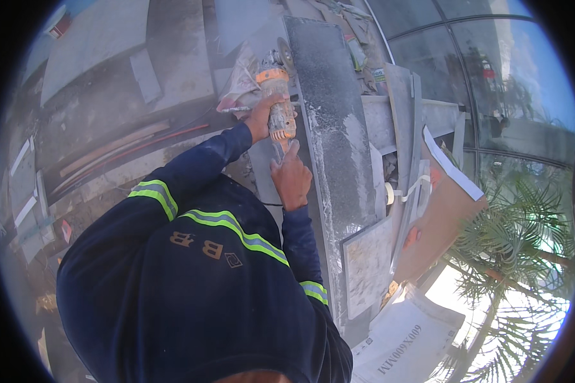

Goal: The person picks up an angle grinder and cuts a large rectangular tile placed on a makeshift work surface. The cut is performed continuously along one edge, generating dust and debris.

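Observation:
An orange angle grinder [278,105], coated in pale dust, is held between my two hands. My left hand [260,118] wraps around the middle of its body. Behind it, my right hand [292,177] grips the narrow rear end, with one finger lying along it. The cutting disc [285,56] points away from me, beside the left edge of a long dark grey slab [335,96]. White dust streaks the slab's surface and near edge. Whether the disc touches the slab or is spinning, I cannot tell.
A crumpled plastic bag [239,83] lies left of the grinder. Large flat boards [96,48] and wooden strips [118,148] cover the ground at left. Cut panels [367,265], a cardboard sheet [437,217] and a palm [511,236] stand right of the slab, near a glass wall [421,57].

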Motion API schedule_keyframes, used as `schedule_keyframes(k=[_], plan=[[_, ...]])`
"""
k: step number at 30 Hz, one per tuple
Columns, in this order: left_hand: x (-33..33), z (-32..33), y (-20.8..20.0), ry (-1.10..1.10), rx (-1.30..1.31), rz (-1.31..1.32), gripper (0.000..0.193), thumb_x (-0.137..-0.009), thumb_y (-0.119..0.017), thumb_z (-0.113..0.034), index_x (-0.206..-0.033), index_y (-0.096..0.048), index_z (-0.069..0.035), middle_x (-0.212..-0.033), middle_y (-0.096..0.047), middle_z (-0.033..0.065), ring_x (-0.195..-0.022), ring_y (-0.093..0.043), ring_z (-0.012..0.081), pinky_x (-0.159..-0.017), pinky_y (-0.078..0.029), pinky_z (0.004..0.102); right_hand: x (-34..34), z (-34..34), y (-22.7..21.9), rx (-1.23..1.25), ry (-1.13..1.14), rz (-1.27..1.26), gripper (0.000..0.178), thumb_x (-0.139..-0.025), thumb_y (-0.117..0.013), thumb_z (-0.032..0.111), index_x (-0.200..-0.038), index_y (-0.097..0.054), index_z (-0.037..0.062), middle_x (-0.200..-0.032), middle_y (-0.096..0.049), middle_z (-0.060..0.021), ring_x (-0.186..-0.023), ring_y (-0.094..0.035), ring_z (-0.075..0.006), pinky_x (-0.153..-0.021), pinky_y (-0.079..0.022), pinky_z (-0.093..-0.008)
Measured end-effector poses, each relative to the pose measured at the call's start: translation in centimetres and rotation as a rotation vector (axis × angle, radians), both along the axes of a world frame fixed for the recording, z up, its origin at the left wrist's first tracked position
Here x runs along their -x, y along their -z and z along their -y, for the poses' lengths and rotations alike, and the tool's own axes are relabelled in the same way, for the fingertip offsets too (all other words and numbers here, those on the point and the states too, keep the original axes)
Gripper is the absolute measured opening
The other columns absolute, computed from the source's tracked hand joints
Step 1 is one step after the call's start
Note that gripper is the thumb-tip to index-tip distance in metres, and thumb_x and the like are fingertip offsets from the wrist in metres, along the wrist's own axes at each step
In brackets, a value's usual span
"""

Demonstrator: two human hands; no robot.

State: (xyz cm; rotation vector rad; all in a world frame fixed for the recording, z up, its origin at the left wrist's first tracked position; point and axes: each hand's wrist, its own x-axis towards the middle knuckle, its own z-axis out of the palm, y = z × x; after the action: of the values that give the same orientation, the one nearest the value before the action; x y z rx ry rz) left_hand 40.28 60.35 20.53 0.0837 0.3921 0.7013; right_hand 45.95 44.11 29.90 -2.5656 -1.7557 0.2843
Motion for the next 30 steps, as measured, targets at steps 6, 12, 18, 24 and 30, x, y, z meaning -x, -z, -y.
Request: schedule_keyframes(k=[6,12,18,24,30], plan=[[-0.2,0.0,0.3,-0.003,-0.013,-0.004,0.032,-0.083,-0.074,-0.026,-0.105,-0.058,-0.006,-0.089,-0.065,0.0122,-0.081,-0.071,0.0296,-0.068,-0.062,0.047,0.0,0.1,0.0,-0.009,-0.018,0.022,0.076,-0.081,-0.077,0.027,-0.138,-0.038,-0.004,-0.085,-0.071,-0.0245,-0.075,-0.07,-0.0431,-0.066,-0.056,-0.0505],[-0.9,-1.8,0.9,-0.025,-0.053,0.013,0.033,-0.085,-0.071,-0.026,-0.107,-0.058,-0.007,-0.089,-0.065,0.0138,-0.084,-0.071,0.03,-0.069,-0.061,0.0477,-0.9,-1.7,1.1,-0.053,-0.039,0.02,0.074,-0.081,-0.076,0.027,-0.137,-0.039,-0.004,-0.084,-0.071,-0.0248,-0.074,-0.07,-0.0426,-0.064,-0.056,-0.05],[-1.3,-2.6,1.4,-0.012,-0.054,-0.01,0.033,-0.085,-0.071,-0.027,-0.108,-0.058,-0.007,-0.093,-0.068,0.0178,-0.083,-0.071,0.0309,-0.069,-0.061,0.0475,-1.0,-2.5,1.2,-0.06,-0.038,0.021,0.07,-0.082,-0.075,0.022,-0.135,-0.038,-0.0054,-0.088,-0.07,-0.0218,-0.077,-0.07,-0.0411,-0.066,-0.056,-0.049],[-1.2,-2.0,1.3,-0.022,-0.075,-0.017,0.034,-0.085,-0.071,-0.027,-0.108,-0.058,-0.007,-0.093,-0.068,0.0169,-0.083,-0.071,0.0307,-0.07,-0.061,0.0471,-0.7,-1.8,0.6,-0.026,-0.024,0.038,0.071,-0.083,-0.075,0.023,-0.136,-0.038,-0.0056,-0.09,-0.071,-0.0217,-0.078,-0.071,-0.0398,-0.067,-0.057,-0.0478],[-0.6,-0.5,1.0,-0.024,-0.068,0.008,0.039,-0.086,-0.072,-0.026,-0.112,-0.055,-0.002,-0.097,-0.066,0.0179,-0.087,-0.07,0.0308,-0.075,-0.061,0.0464,-0.6,-0.3,0.2,-0.016,-0.04,0.026,0.073,-0.082,-0.076,0.023,-0.137,-0.036,-0.0051,-0.09,-0.071,-0.0219,-0.079,-0.071,-0.0401,-0.068,-0.057,-0.0473]])
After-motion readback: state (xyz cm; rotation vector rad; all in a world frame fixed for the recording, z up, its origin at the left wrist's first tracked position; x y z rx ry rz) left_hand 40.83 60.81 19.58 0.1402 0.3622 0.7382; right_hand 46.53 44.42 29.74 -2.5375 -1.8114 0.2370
